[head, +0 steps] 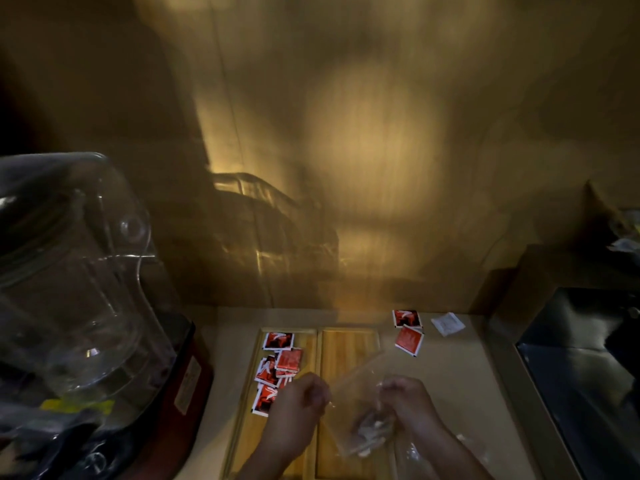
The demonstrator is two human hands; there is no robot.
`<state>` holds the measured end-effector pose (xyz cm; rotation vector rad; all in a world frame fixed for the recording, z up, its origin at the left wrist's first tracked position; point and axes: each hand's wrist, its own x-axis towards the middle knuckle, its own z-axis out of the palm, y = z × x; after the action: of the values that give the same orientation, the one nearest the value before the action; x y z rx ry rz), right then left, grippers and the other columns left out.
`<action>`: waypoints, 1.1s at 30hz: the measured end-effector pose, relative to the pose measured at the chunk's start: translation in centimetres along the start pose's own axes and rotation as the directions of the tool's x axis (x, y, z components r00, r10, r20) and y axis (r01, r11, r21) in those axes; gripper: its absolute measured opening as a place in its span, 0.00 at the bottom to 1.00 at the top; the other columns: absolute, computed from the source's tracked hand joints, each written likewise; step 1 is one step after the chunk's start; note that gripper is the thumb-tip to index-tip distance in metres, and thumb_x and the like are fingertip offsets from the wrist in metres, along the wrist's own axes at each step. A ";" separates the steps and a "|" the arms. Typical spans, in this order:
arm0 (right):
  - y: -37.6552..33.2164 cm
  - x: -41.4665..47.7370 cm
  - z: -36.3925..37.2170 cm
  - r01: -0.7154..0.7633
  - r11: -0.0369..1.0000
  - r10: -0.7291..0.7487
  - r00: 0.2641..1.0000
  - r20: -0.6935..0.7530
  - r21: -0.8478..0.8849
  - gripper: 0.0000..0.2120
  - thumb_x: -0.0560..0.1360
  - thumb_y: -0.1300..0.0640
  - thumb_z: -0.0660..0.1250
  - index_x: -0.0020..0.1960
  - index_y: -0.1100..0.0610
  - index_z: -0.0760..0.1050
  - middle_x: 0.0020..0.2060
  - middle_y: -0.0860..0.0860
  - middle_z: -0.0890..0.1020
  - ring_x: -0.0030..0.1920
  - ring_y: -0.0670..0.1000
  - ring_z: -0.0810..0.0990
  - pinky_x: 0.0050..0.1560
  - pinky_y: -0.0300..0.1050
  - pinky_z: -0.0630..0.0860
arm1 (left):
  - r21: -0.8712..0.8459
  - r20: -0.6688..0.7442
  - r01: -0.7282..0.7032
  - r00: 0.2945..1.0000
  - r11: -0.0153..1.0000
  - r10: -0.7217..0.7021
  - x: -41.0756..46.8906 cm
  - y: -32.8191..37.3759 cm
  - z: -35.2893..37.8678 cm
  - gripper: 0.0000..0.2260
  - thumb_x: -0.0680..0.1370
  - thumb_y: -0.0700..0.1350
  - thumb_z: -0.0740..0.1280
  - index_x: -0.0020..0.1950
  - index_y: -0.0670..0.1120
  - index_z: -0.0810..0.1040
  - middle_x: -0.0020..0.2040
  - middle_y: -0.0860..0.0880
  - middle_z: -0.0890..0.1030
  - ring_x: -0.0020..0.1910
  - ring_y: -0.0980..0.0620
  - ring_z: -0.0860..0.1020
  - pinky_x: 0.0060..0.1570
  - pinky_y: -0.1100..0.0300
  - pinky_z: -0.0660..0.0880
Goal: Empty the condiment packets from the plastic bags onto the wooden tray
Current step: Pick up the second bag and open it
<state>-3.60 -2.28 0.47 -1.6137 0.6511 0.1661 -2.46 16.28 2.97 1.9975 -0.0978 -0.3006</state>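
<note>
- I hold a clear plastic bag [360,407] with both hands over the wooden tray [346,344]. My left hand [301,398] pinches one edge of the bag and my right hand [407,396] pinches the other edge.
- I think I am pulling the bag open, or tipping it, so what is inside can drop onto the tray.
- Some pale packets [372,427] sit bunched in the low part of the bag — they are not out yet.
- The tray has two sides. The left side has red packets [277,365] lying on it in a loose pile. The right side is bare wood under the bag.
- Two more red packets [408,330] and one white packet [447,323] lie on the counter [460,375], off the tray, just beside its right edge.
- Another clear bag [474,448] seems to lie by my right arm, but it is hard to see.
- The room is dark and blurry — I cannot read the packets. A big clear jar [72,271] on the left is cut off at the edge.
</note>
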 end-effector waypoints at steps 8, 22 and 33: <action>-1.5 -1.6 0.9 0.192 0.961 -0.242 0.934 -0.263 -0.200 0.08 0.73 0.62 0.64 0.35 0.57 0.71 0.30 0.50 0.75 0.35 0.54 0.74 0.39 0.45 0.68 | 0.047 0.211 0.089 0.973 0.995 -0.097 -0.5 2.5 0.6 0.13 0.75 0.39 0.62 0.33 0.52 0.74 0.31 0.51 0.78 0.32 0.56 0.76 0.32 0.62 0.71; -2.6 -5.1 1.5 -0.058 0.995 0.063 0.996 0.064 -0.081 0.12 0.68 0.67 0.61 0.26 0.63 0.73 0.18 0.58 0.73 0.16 0.52 0.70 0.21 0.37 0.69 | -0.048 0.301 0.224 0.932 0.973 -0.200 -1.4 4.1 2.0 0.10 0.71 0.34 0.63 0.33 0.47 0.76 0.27 0.51 0.78 0.26 0.58 0.75 0.27 0.63 0.72; -3.0 -5.2 0.5 -0.003 0.999 0.014 0.968 0.250 -0.043 0.16 0.71 0.74 0.56 0.30 0.62 0.75 0.20 0.54 0.78 0.17 0.49 0.74 0.20 0.35 0.69 | -0.070 0.228 0.270 0.942 0.960 -0.248 -1.0 4.9 1.9 0.05 0.76 0.44 0.64 0.47 0.43 0.75 0.36 0.49 0.76 0.35 0.53 0.75 0.30 0.60 0.75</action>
<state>-6.26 -0.17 5.45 -1.5977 0.4615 0.3863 -3.62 12.69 6.80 1.8719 0.0428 -0.6816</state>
